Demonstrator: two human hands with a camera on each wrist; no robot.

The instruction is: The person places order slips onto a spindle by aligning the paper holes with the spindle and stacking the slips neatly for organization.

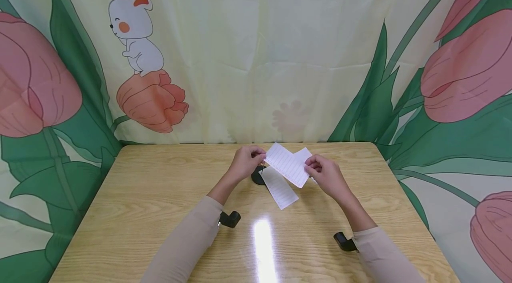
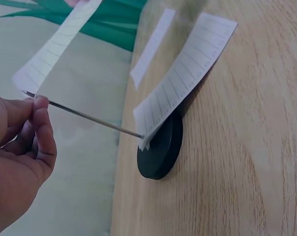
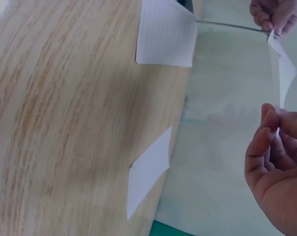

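A receipt spike has a round black base [image 1: 257, 177] and a thin metal rod [image 2: 94, 118]. One lined paper slip [image 2: 185, 71] is pierced on the rod, low down by the base. Both hands hold a second lined slip [image 1: 287, 165] up at the rod's tip. My left hand [image 1: 245, 161] pinches its near corner between thumb and fingertips, right beside the tip. At the opposite end, the thumb and index finger of my right hand [image 1: 326, 174] pinch the same slip. A third slip [image 3: 149, 172] lies on the table, partly covered by the held one in the head view.
The wooden table [image 1: 160, 194] ends at a curtain [image 1: 248, 52] printed with tulips and a rabbit. Black wrist attachments [image 1: 230, 219] stick out by the sleeves. A bright light reflection [image 1: 264, 247] shows on the tabletop near the front.
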